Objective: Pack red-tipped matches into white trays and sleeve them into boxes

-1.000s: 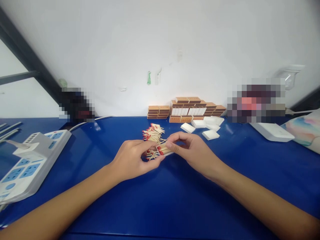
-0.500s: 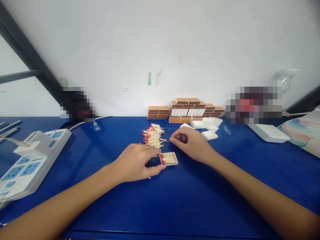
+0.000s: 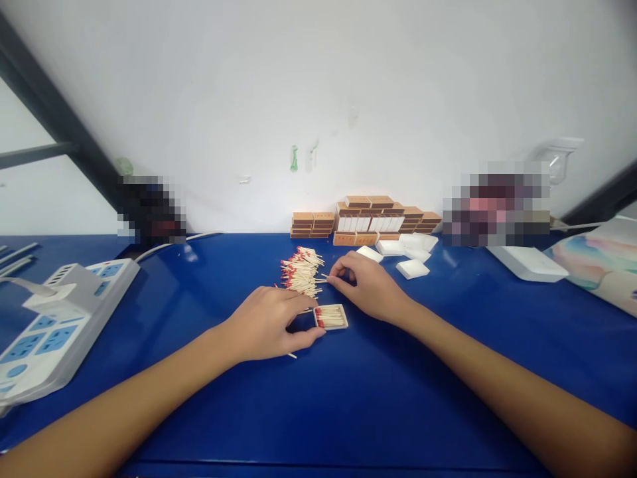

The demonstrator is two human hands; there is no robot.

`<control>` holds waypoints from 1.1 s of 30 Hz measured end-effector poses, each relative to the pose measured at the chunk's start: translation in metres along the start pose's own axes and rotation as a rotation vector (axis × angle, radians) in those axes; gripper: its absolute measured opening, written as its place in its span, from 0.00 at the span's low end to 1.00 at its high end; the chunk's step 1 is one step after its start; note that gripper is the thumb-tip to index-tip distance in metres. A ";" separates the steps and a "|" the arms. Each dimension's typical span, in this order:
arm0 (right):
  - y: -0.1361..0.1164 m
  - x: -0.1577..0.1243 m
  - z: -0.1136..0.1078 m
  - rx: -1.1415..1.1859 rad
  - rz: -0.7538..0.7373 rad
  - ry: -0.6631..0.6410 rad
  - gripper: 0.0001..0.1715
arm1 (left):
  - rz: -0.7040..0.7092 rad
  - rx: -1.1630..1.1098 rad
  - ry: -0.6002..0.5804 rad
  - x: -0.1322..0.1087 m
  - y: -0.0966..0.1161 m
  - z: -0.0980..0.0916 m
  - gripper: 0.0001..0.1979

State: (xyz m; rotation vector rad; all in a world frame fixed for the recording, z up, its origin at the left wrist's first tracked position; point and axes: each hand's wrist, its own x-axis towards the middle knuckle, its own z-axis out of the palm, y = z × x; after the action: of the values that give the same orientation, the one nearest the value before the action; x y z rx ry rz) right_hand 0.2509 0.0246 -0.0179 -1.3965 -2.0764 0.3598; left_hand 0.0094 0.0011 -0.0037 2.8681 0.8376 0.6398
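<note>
A small white tray of red-tipped matches [image 3: 331, 317] lies on the blue table [image 3: 348, 398]. My left hand [image 3: 269, 325] rests beside its left end, with thumb and forefinger touching the tray. My right hand [image 3: 365, 289] sits just behind the tray. Its fingertips are pinched together at the right edge of a loose heap of matches [image 3: 301, 272]. Whether they hold a match I cannot make out.
Stacked brown matchboxes [image 3: 365, 219] line the wall, with several empty white trays [image 3: 403, 255] in front. A grey and blue power strip [image 3: 54, 318] lies at the left. A white flat device [image 3: 527, 263] and a pastel cloth [image 3: 597, 265] lie at the right.
My right hand let go of the filled tray, which now lies flat on the table, and moved back to the loose heap. My left hand stayed at the tray.
</note>
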 end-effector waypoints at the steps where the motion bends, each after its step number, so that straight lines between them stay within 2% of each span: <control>1: 0.000 -0.001 -0.003 0.010 0.017 0.003 0.06 | 0.003 -0.001 0.003 0.000 0.000 0.000 0.14; 5: -0.001 -0.006 -0.010 0.045 0.039 0.051 0.07 | -0.003 0.006 0.009 -0.001 -0.001 0.001 0.14; 8: -0.005 -0.011 -0.013 0.038 -0.035 0.086 0.17 | -0.013 0.006 0.017 -0.001 -0.002 0.001 0.14; 10: -0.011 -0.014 -0.015 0.028 -0.078 0.075 0.20 | -0.016 0.006 0.027 -0.001 -0.003 0.001 0.15; 13: -0.019 -0.019 -0.019 0.052 -0.053 0.091 0.14 | -0.010 0.019 0.063 -0.001 -0.003 0.000 0.15; 16: -0.028 -0.021 -0.024 0.189 0.040 0.140 0.08 | -0.012 0.045 0.122 -0.001 -0.002 0.000 0.14; 18: -0.034 -0.022 -0.027 0.337 0.097 0.153 0.09 | -0.020 0.055 0.170 0.000 -0.001 0.000 0.14; 22: -0.044 -0.023 -0.027 0.560 0.146 0.099 0.14 | -0.028 0.038 0.262 0.003 -0.001 -0.001 0.13; 27: -0.046 -0.026 -0.018 0.519 0.143 0.098 0.09 | -0.014 0.064 0.382 0.004 -0.002 -0.001 0.15; 33: -0.045 -0.028 -0.019 0.445 0.084 0.106 0.08 | 0.004 0.058 0.395 0.004 -0.001 -0.002 0.15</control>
State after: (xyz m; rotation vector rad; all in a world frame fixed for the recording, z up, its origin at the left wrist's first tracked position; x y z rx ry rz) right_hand 0.2362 -0.0209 0.0115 -1.2034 -1.7198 0.7177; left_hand 0.0107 0.0035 -0.0002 2.8351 0.9061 1.2281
